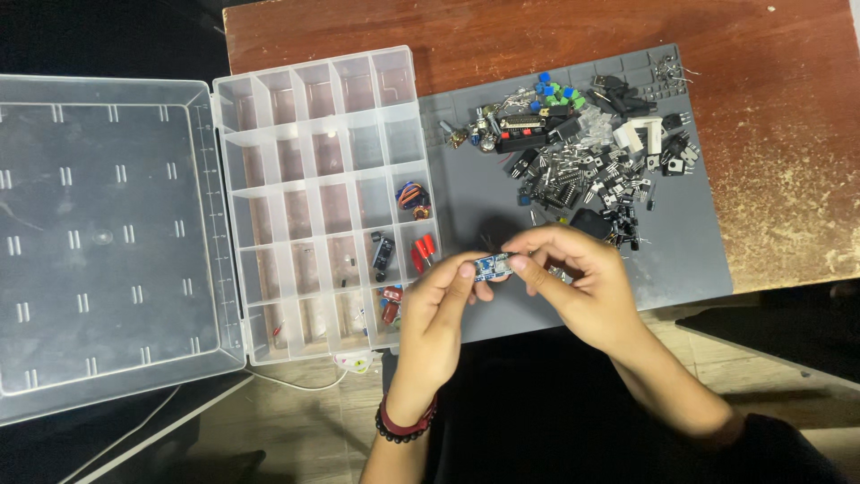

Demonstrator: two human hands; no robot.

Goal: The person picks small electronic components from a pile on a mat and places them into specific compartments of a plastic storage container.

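Grey mat (681, 260) below both hands (511, 300), each pinching one small blue, perhaps circuit, board (492, 266)

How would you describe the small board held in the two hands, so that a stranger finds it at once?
Start at the grey mat on the brown table. At its front edge, the left hand and right hand meet. Pinched between their fingertips is the small blue circuit board, the only blue, flat part away from the pile of components.
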